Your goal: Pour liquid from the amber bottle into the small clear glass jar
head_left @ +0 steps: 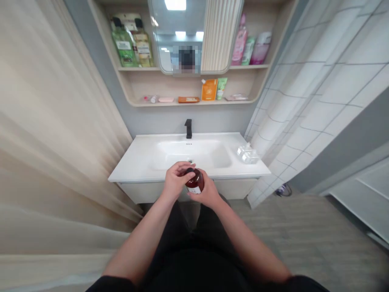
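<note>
Both grips clamped: left hand (176, 178) on black cap (190, 170), right hand (209, 191) around brown bottle (198, 178); white label (193, 190) unreadable.

No text reads clearly: the white label on the brown bottle (199, 177) and the labels on the green bottle (124, 45), at eleven o'clock, and pink bottle (240, 42), at one, are too blurred.

Worn on the head, in a single view. Looks forward and steeply down over the dark-clothed torso (191, 263) to the left hand (175, 180) and right hand (210, 191), near and centred. Reaches past the white tabletop (130, 162) to the mirror (165, 36); takes in the beige curtain (60, 121) and floor (273, 227) at the sides.
</note>
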Demonstrator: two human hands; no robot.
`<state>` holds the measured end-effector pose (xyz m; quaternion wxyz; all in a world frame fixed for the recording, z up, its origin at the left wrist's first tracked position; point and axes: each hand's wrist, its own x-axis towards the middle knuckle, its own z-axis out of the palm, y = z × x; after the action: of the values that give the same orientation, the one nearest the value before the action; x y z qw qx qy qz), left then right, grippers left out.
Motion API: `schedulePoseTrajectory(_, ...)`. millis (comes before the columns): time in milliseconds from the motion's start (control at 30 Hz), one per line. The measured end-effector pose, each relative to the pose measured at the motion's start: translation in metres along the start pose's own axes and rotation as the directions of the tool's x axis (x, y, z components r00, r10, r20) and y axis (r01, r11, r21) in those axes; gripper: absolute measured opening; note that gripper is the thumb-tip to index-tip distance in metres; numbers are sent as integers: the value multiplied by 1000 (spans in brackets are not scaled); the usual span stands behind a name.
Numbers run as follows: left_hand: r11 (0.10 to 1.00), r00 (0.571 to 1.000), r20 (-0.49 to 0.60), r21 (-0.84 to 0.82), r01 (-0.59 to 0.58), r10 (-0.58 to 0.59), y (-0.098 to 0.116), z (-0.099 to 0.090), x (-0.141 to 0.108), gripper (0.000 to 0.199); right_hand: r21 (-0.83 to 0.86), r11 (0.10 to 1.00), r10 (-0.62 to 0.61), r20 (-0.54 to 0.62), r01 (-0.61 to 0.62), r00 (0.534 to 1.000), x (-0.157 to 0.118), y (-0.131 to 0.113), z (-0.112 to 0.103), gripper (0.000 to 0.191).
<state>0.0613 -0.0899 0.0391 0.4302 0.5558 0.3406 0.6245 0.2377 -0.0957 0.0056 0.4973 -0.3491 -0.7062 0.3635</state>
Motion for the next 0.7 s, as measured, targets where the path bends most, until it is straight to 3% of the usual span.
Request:
schedulePoseTrajectory(167,997,996,34,18,81,-82,-15,3,7,39,175,984,-36,181,4,983,7,25,-12,103)
schedulePoseTrajectory(233,995,994,85,75,68,-74,-23,-4,16,44,154,988,-13,120,-6,993,10,46,-25,112)
schedulePoseTrajectory(300,983,991,113,174,50,-70,-34,-19,27,50,69,997,45,-76,-40,996,13,69,-51,114)
schedulePoseTrajectory(367,939,988,103,336,72,-113,-48,-44,40,51,-56,991,99,-339,-126,936,15,93,-93,107)
schedulePoseTrajectory(467,728,985,36,678,98,-166,-72,-92,59,42,-224,941,46,-659,-255,750,15,123,-176,102)
schedulePoseTrajectory(600,382,979,-67,914,137,-191,-105,-144,77,41,-261,879,17,-820,-400,572,9,151,-273,99)
schedulePoseTrajectory(700,243,950,-123,950,196,-286,-122,-159,86,48,-231,835,81,-846,-499,527,8,170,-307,94)
